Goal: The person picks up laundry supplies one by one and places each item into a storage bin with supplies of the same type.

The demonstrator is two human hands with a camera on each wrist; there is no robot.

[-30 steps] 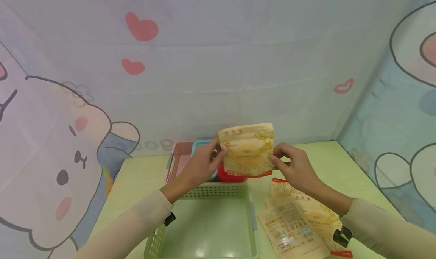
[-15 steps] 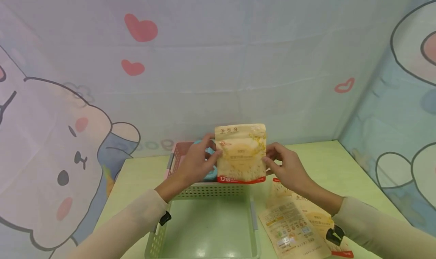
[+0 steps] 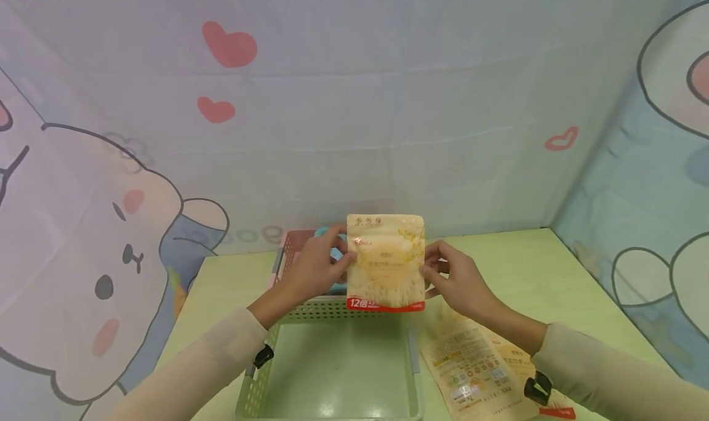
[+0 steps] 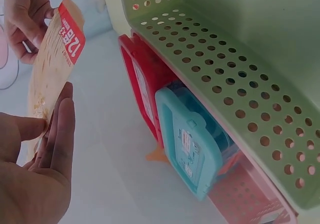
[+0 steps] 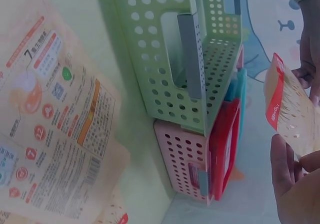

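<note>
Left hand: pinching the left edge of the flat yellow foil pouch with a red bottom band.
Right hand: pinching the pouch's right edge.
Pouch: hanging upright above the far rim of the pale green perforated plastic basket.
Surface: light green tabletop is bearing two more printed pouches beside the basket.
Room: cartoon-printed fabric backdrop is enclosing the table.

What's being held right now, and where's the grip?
Yellow pouch, upright over the green basket: left hand pinches its left edge, right hand its right edge.

Pouch print too small; pink basket mostly hidden.
</note>
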